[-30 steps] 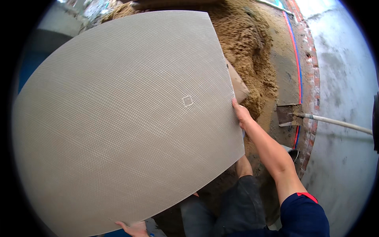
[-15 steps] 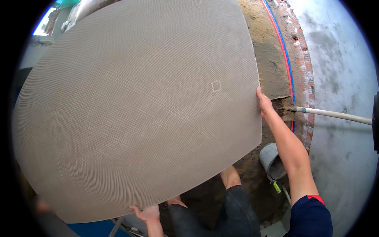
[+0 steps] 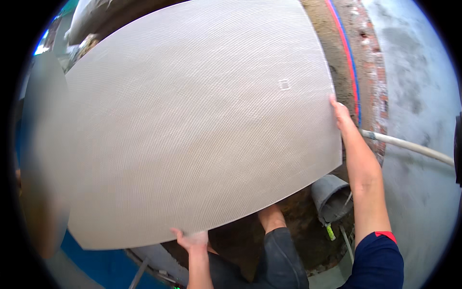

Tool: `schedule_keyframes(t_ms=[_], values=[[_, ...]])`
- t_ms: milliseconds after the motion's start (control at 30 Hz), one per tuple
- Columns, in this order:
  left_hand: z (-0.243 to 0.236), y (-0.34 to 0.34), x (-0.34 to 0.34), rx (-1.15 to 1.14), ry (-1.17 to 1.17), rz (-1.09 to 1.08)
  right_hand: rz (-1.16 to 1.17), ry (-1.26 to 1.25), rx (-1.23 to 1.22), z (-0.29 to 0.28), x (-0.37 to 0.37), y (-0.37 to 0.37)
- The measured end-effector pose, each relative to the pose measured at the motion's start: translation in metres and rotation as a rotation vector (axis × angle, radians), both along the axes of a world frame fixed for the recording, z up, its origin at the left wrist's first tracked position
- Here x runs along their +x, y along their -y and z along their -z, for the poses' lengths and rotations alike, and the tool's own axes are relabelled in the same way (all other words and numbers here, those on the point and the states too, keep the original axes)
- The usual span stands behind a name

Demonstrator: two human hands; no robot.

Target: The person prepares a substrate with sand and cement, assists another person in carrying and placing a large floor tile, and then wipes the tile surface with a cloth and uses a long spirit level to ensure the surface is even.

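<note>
Where the right edge of the dirt floor (image 3: 320, 19) lay well apart a second ago, the beige panel (image 3: 207, 125) now reaches near the red and blue pipes (image 3: 348, 53) there. The right hand (image 3: 341, 115) clamps the panel's right edge, the left hand (image 3: 193, 240) its near edge.

Large ridged grey-beige panel (image 3: 202, 125), tilted

The big ribbed slab (image 3: 207, 125) is running out past the top edge, and it's hiding most fingers of the left hand (image 3: 193, 239) and right hand (image 3: 341, 115). Some smeary shape (image 3: 45, 154) on the left is blurring way too much to call. The little square mark (image 3: 285, 85) is looking too tiny to make out, and some dark thing (image 3: 458, 151) is getting chopped off at the right.
</note>
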State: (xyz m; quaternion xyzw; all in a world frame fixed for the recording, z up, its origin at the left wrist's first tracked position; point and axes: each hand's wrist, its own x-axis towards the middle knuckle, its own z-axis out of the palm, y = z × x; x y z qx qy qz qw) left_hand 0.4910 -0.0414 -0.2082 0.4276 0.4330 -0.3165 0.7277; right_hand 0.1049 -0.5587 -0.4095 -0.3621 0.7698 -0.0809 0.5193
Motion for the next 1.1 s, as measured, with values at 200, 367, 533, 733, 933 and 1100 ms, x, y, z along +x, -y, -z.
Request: schedule_keyframes(t_ms=[200,367,533,733,933,1100], values=[[0.075,-0.013,0.029,0.140,-0.006,-0.003,-0.024,0.217,0.204,0.062,-0.034,-0.025],[0.110,-0.019,0.047,0.171,0.009,0.039,0.076,0.429,0.213,0.098,-0.067,-0.053],[0.108,-0.026,0.052,0.124,-0.047,0.075,0.008,0.351,0.217,0.051,-0.076,-0.073],[0.116,-0.048,0.065,0.071,-0.141,0.161,0.069,0.204,0.068,0.007,-0.074,-0.095],[0.124,-0.056,0.062,0.086,-0.129,0.218,0.002,-0.004,0.052,-0.024,-0.080,-0.085],[0.115,-0.065,0.063,0.139,-0.149,0.303,-0.111,-0.292,0.060,-0.015,-0.099,-0.073]])
